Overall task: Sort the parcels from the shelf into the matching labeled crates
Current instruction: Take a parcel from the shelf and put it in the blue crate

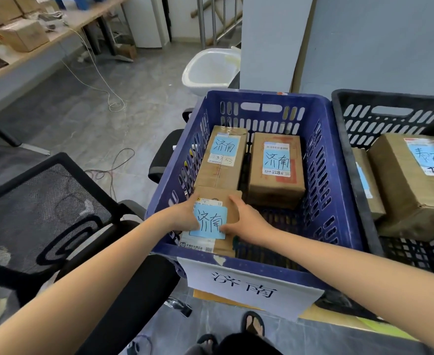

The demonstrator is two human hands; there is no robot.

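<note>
- Parcel (212, 219) marked 济南 sits between our left hand (185, 216) and right hand (246, 222); both hands grip its sides, thumbs on top.
- We hold it low inside the blue crate (338, 175); crate label (249, 285) matches. Another parcel (274, 170) lies just beyond the hands.
- Step, we judge: setting down. Next: loosen both hands, lift clear.

Brown cardboard parcels (274, 170) with pale-blue labels (209, 221) (black handwriting), blue slotted crate (338, 175), black crate (351, 149).
</note>
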